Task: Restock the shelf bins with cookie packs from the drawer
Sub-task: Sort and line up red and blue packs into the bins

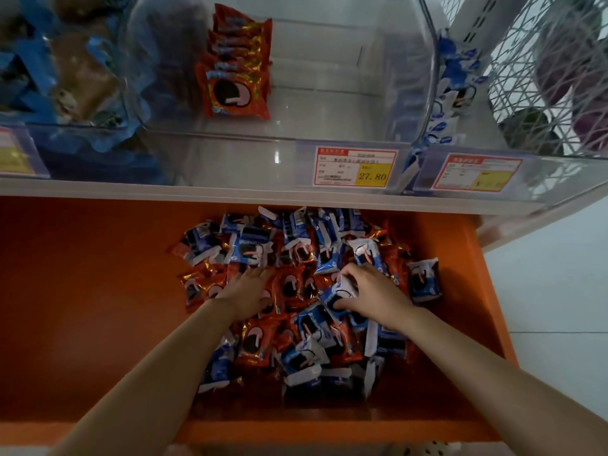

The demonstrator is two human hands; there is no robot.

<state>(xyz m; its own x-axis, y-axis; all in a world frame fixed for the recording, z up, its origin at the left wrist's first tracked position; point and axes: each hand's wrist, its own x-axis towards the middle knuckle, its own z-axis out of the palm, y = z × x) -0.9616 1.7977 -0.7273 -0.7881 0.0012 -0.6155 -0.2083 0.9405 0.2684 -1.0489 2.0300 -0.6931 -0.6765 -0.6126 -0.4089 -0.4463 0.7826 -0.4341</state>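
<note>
An orange drawer (82,307) stands pulled out below the shelf, holding a heap of red and blue-white cookie packs (296,343). My left hand (246,291) lies flat, fingers straight, on red packs in the heap. My right hand (371,294) grips a blue-white pack (337,296) between thumb and curled fingers. Above, the middle clear bin (296,159) holds a short row of upright red packs (235,83) at its left. The right clear bin (437,93) contains blue-white packs (457,90).
The left bin (65,77) holds blue-wrapped snacks. Price tags (355,166) sit on the bin fronts. A white wire basket (552,70) stands at the far right, with pale floor tiles (552,291) beside the drawer. The drawer's left half shows bare orange bottom.
</note>
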